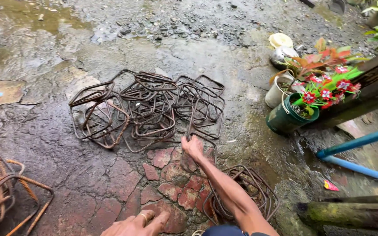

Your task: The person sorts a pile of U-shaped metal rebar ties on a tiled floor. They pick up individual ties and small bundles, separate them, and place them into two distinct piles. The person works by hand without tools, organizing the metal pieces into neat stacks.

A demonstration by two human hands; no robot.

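Observation:
My right hand (192, 148) reaches forward and is closed on a square rusty rebar stirrup (214, 150) at the near edge of a spread pile of similar stirrups (149, 105) on wet ground. Under my right forearm lies a second bundle of stirrups (261, 190). My left hand (136, 225), a ring on one finger, rests flat on the reddish stone paving (167, 175) at the bottom of the view and holds nothing.
More orange-rusted stirrups (1, 192) lie at the left edge. A green bucket with red flowers (283, 120) and a white pot (276, 91) stand at the right, beside a dark wooden beam (372, 91), blue pipes (359, 142) and a mossy log (351, 214).

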